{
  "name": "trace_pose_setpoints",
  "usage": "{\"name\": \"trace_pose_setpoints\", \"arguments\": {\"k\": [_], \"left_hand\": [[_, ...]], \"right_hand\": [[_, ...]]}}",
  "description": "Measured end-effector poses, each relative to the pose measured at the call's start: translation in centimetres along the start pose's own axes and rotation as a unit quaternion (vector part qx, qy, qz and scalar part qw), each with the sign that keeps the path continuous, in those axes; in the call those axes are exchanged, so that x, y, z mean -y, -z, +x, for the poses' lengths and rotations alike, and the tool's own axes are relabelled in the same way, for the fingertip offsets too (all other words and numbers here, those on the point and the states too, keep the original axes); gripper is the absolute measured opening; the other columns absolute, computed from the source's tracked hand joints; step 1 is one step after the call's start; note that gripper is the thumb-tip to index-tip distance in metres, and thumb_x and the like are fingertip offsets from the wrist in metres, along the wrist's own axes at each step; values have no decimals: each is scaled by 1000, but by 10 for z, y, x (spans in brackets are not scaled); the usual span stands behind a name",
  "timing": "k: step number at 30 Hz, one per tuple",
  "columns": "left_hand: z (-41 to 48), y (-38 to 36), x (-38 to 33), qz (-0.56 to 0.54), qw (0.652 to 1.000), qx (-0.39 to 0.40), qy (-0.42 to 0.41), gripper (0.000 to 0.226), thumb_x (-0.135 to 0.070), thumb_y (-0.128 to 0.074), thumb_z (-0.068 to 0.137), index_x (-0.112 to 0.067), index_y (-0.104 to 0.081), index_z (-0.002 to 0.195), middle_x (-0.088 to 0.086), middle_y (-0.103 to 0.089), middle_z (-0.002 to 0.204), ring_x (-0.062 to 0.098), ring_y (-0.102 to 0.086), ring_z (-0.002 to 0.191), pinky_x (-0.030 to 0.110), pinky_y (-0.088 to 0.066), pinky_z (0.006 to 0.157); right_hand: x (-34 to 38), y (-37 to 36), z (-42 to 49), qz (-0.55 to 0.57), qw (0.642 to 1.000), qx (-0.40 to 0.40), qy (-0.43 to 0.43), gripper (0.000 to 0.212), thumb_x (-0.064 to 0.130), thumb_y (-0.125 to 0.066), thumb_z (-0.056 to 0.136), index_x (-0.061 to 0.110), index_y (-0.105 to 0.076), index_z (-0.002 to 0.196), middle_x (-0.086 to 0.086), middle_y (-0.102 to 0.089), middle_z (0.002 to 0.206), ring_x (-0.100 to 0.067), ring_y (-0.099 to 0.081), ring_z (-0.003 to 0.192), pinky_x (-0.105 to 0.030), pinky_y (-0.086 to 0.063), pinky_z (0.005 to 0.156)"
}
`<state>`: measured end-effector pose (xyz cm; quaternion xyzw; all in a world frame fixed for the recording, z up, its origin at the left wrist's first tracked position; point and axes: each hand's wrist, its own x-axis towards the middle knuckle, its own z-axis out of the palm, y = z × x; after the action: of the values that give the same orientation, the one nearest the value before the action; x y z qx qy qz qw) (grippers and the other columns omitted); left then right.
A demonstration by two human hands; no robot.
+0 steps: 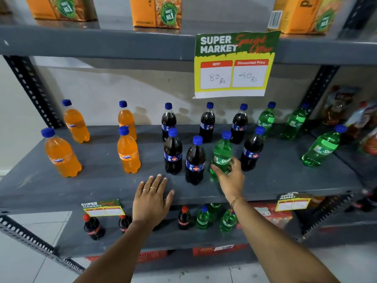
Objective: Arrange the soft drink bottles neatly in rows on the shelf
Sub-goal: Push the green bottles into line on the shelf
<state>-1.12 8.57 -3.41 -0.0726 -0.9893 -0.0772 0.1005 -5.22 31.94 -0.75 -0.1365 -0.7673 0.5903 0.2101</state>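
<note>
R hand clamped round green Sprite bottle, upright on shelf. L hand flat on shelf edge, fingers spread, holding nothing.

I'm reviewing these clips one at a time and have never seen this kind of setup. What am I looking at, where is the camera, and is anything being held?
There is no machine here: a person works with bare hands, and the single picture comes from a wide-angle camera on their head, looking forward and down, which is why the shelves look bent. On the grey middle shelf stand orange Fanta bottles at the left, dark cola bottles in the middle and green Sprite bottles at the right. The right hand has its fingers wrapped around one Sprite bottle standing among the colas. The left hand lies flat and open on the shelf's front, holding nothing. A price sign hangs from the shelf above.
</note>
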Motion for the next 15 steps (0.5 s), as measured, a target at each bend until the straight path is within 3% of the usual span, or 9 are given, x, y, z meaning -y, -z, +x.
{"name": "trace_pose_setpoints", "arguments": {"k": [2, 6, 10, 15], "left_hand": [[-1, 1, -2, -5, 1000, -7, 6, 73, -55, -8, 85, -17, -41, 137, 5, -39, 148, 25, -30, 139, 43, -20, 114], [0, 0, -8, -21, 999, -12, 34, 65, -53, -21, 87, -16, -46, 134, 5, -44, 145, 25, -32, 137, 44, -21, 114], [5, -1, -18, -36, 997, -10, 72, 53, -48, -44, 89, -13, -52, 128, 10, -49, 140, 29, -35, 135, 48, -20, 114], [2, -1, -23, -20, 996, -13, 83, 66, -56, -27, 84, -14, -52, 128, 7, -49, 141, 26, -35, 136, 46, -19, 114]], "right_hand": [[-7, 14, -10, 3, 1000, -28, 0, 52, 26, -80, 69, 22, -46, 109, 13, -61, 92, 4, -58, 81, -11, -42, 69], [-19, 46, -18, 10, 992, -127, -4, 48, 18, -76, 69, 28, -41, 101, 15, -59, 84, -5, -60, 75, -21, -43, 64], [-23, 73, -1, 22, 977, -208, -34, 48, 17, -73, 68, 23, -42, 105, -3, -63, 94, -24, -62, 80, -34, -50, 74], [-31, 108, 52, -3, 970, -239, -35, 49, 13, -74, 71, 10, -48, 112, -14, -62, 105, -31, -61, 91, -30, -43, 75]]}}
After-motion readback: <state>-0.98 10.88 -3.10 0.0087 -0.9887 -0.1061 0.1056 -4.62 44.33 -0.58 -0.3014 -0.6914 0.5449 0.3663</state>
